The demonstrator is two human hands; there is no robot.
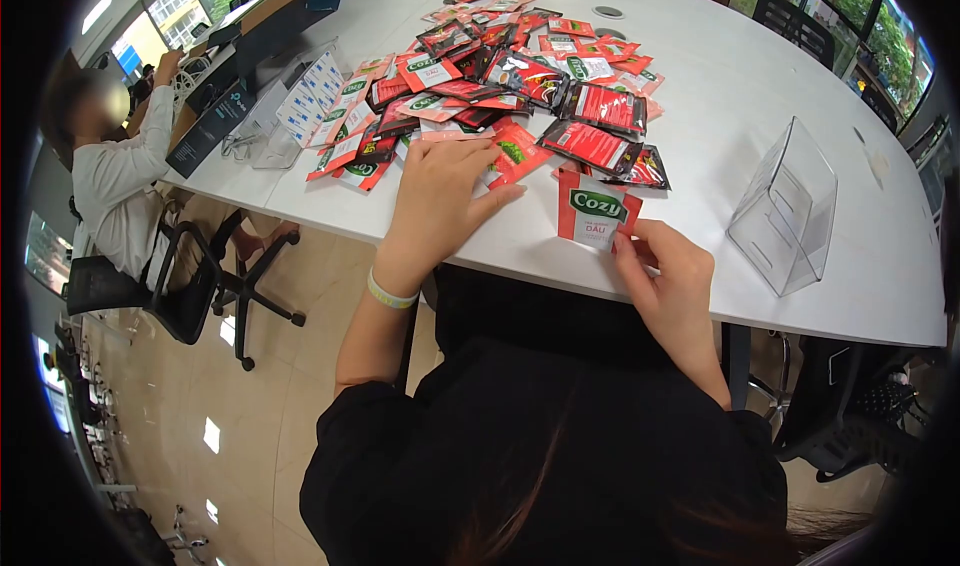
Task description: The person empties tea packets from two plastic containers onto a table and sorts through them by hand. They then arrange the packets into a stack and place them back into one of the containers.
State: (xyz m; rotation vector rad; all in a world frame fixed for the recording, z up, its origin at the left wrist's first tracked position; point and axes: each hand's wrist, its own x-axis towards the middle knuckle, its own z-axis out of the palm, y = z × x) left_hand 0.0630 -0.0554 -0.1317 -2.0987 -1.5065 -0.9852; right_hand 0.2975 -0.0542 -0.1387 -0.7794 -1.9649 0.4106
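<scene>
My right hand (668, 269) pinches the lower right corner of a red and white Cozy tea sachet (597, 209), held upright above the table's near edge with its printed front towards me. My left hand (440, 188) rests at the near side of a heap of tea sachets (470, 91), thumb apart from the fingers. Beside that thumb lies a red-orange sachet (517, 153); the fingertips touch the heap and partly hide what is under them. Several sachets in the heap are black and red, others pale red and white.
On the right of the white table (690, 76) stands a clear plastic holder (785, 216). At the left are another clear stand (275, 131), a printed label sheet (312, 96) and a dark box (212, 131). A person in a white shirt (122, 191) sits on the left.
</scene>
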